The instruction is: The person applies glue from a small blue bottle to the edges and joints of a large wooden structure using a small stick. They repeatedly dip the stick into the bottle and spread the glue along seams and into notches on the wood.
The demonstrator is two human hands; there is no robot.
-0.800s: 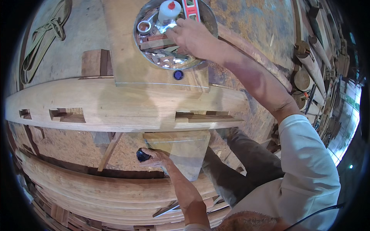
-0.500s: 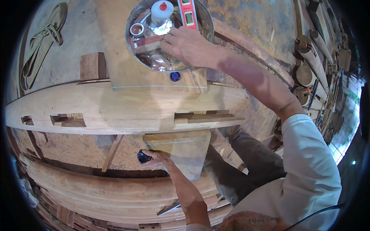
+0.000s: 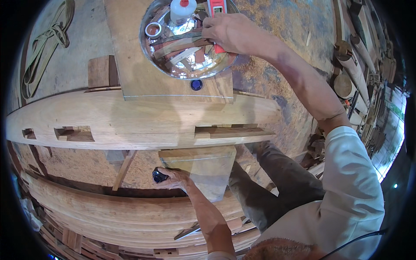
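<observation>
My left hand [image 3: 174,178] is closed round a small, dark, round object [image 3: 159,175] that looks like a little bottle, in front of the mortised wooden beam [image 3: 147,113]. My right hand [image 3: 229,34] reaches over the right side of a shiny metal basin [image 3: 149,60], its fingers bent together above several thin wooden strips [image 3: 184,45]. What those fingertips pinch, if anything, is hidden. Beneath this hand lies a red spirit level [image 3: 220,49], partly covered. The basin also holds a white bottle with a red cap [image 3: 183,11] and a small white cup [image 3: 153,30].
A blue round cap [image 3: 196,85] sits on the flat board [image 3: 143,89] beneath the basin. A wooden block [image 3: 100,71] and a knotted strap [image 3: 54,37] lie to the left. Round timbers [image 3: 344,84] line the right side, and long curved planks [image 3: 108,212] are stacked nearest me.
My right hand has moved up and right inside the basin, uncovering more wooden strips. The spirit level now shows lower, under that hand. The left hand keeps its dark object, barely moved.
</observation>
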